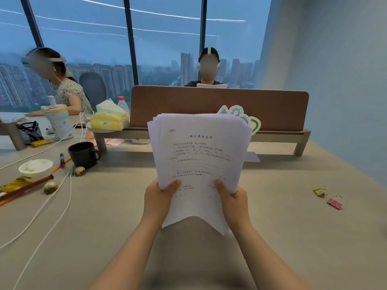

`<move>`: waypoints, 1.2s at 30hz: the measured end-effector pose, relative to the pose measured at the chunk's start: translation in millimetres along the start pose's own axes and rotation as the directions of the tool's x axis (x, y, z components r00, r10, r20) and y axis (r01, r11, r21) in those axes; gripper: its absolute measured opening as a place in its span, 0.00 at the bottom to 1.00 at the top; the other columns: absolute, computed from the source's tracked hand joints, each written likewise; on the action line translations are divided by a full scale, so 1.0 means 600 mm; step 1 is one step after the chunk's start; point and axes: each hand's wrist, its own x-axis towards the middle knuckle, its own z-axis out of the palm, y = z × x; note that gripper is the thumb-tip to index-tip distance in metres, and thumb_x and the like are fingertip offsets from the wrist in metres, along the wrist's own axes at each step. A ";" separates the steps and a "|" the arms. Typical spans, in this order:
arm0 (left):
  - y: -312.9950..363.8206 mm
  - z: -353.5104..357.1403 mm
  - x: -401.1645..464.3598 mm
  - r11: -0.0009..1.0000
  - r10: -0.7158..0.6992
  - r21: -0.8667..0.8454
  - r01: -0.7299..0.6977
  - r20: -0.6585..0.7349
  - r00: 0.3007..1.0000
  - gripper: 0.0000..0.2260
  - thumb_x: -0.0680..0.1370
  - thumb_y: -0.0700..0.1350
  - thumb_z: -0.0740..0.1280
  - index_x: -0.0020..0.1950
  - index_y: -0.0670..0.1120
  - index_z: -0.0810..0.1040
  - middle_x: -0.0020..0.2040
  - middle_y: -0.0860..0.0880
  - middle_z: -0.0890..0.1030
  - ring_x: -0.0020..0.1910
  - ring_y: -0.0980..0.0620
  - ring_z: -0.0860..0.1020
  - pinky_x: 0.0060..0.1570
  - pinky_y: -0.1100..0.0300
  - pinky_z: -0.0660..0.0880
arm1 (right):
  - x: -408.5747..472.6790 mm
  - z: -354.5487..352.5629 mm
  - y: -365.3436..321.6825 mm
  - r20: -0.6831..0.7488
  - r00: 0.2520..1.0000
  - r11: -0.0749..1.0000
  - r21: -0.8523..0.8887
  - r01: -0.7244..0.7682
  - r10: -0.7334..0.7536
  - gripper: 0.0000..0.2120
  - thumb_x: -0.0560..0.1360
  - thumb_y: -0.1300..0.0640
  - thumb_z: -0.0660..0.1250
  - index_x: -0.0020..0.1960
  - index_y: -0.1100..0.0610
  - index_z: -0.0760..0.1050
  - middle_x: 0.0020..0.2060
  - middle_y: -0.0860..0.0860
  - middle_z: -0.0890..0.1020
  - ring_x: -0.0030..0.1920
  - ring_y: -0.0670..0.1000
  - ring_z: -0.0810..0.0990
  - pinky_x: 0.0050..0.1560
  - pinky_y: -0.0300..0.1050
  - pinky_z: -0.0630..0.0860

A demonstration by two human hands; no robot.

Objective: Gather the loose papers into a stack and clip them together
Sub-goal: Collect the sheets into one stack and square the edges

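Hands, L [160, 197] & R [234, 200], grip paper stack [201, 160] upright, thumbs in front.

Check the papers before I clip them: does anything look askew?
Yes. The white printed paper stack held by the left hand and right hand is uneven: sheet edges fan out at the top-left corner.

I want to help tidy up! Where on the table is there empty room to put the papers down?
The widest bare patch of the beige table lies under and right of the white paper stack, bordered by the green binder clip and pink binder clip. The left side is crowded: black mug, white bowl, white cables.
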 end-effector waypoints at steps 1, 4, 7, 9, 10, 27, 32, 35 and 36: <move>-0.002 0.000 -0.002 1.000 -0.004 -0.001 0.004 -0.001 1.000 0.08 0.77 0.38 0.71 0.45 0.52 0.80 0.43 0.56 0.83 0.34 0.69 0.80 0.32 0.74 0.74 | -0.004 0.001 0.006 0.000 1.000 1.000 -0.027 0.000 0.000 0.07 0.78 0.54 0.69 0.44 0.55 0.82 0.38 0.45 0.86 0.38 0.42 0.84 0.35 0.37 0.79; -0.009 -0.003 -0.004 1.000 -0.005 0.001 0.005 0.013 1.000 0.06 0.76 0.39 0.71 0.49 0.50 0.81 0.47 0.52 0.85 0.40 0.63 0.82 0.37 0.68 0.78 | -0.006 0.001 0.016 -0.025 1.000 0.998 -0.059 0.004 -0.006 0.05 0.78 0.56 0.69 0.45 0.52 0.83 0.39 0.45 0.87 0.42 0.48 0.84 0.40 0.44 0.81; -0.005 -0.006 -0.003 0.999 -0.028 -0.016 0.029 0.016 0.999 0.07 0.76 0.37 0.71 0.51 0.48 0.82 0.47 0.53 0.85 0.40 0.62 0.83 0.37 0.69 0.78 | -0.004 -0.001 0.015 -0.013 1.000 0.998 -0.064 -0.001 0.000 0.04 0.77 0.56 0.69 0.47 0.50 0.83 0.43 0.45 0.87 0.47 0.51 0.85 0.46 0.51 0.82; 0.005 -0.005 0.001 0.999 -0.052 0.009 0.052 0.007 0.999 0.07 0.76 0.37 0.71 0.47 0.49 0.82 0.45 0.55 0.84 0.39 0.60 0.83 0.34 0.70 0.76 | 0.000 -0.005 0.007 -0.001 1.000 0.999 -0.051 0.018 -0.018 0.05 0.77 0.56 0.70 0.50 0.48 0.82 0.45 0.43 0.86 0.49 0.50 0.85 0.46 0.49 0.82; 0.011 -0.005 0.004 0.997 -0.066 0.044 0.066 -0.004 0.998 0.08 0.76 0.37 0.71 0.45 0.50 0.81 0.44 0.55 0.84 0.39 0.57 0.82 0.33 0.69 0.75 | 0.003 -0.009 -0.001 -0.005 0.999 0.998 -0.046 0.039 -0.039 0.07 0.76 0.57 0.71 0.52 0.47 0.80 0.46 0.41 0.86 0.49 0.48 0.84 0.45 0.47 0.81; 0.192 -0.028 0.087 0.204 0.420 0.813 -0.545 0.430 0.799 0.08 0.80 0.49 0.64 0.47 0.52 0.83 0.45 0.50 0.85 0.41 0.49 0.77 0.44 0.56 0.67 | 0.089 -0.057 -0.149 0.181 0.852 0.719 -0.467 0.515 -0.492 0.10 0.74 0.56 0.71 0.55 0.50 0.80 0.44 0.35 0.79 0.44 0.45 0.79 0.46 0.46 0.78; 0.197 -0.026 0.093 0.041 0.372 0.826 -0.562 0.510 0.776 0.07 0.79 0.53 0.65 0.51 0.55 0.82 0.48 0.54 0.82 0.43 0.53 0.72 0.46 0.56 0.64 | 0.059 -0.062 -0.095 0.077 0.953 0.919 -0.254 0.302 -0.292 0.13 0.75 0.64 0.70 0.43 0.45 0.82 0.36 0.38 0.84 0.39 0.42 0.80 0.39 0.34 0.77; 0.180 -0.024 0.084 0.060 0.250 0.860 -0.506 0.478 0.842 0.08 0.78 0.56 0.66 0.52 0.55 0.80 0.50 0.55 0.81 0.45 0.55 0.70 0.52 0.55 0.66 | 0.042 -0.061 -0.050 -0.017 0.990 0.974 -0.182 0.135 -0.140 0.15 0.74 0.66 0.71 0.38 0.47 0.80 0.34 0.44 0.82 0.36 0.51 0.77 0.39 0.42 0.75; 0.174 -0.026 0.081 0.099 0.230 0.868 -0.486 0.455 0.860 0.09 0.77 0.57 0.66 0.52 0.55 0.80 0.50 0.55 0.81 0.46 0.55 0.72 0.54 0.54 0.67 | 0.037 -0.062 -0.038 -0.025 0.994 0.979 -0.175 0.104 -0.110 0.14 0.74 0.67 0.70 0.38 0.49 0.81 0.35 0.46 0.82 0.37 0.52 0.77 0.41 0.47 0.76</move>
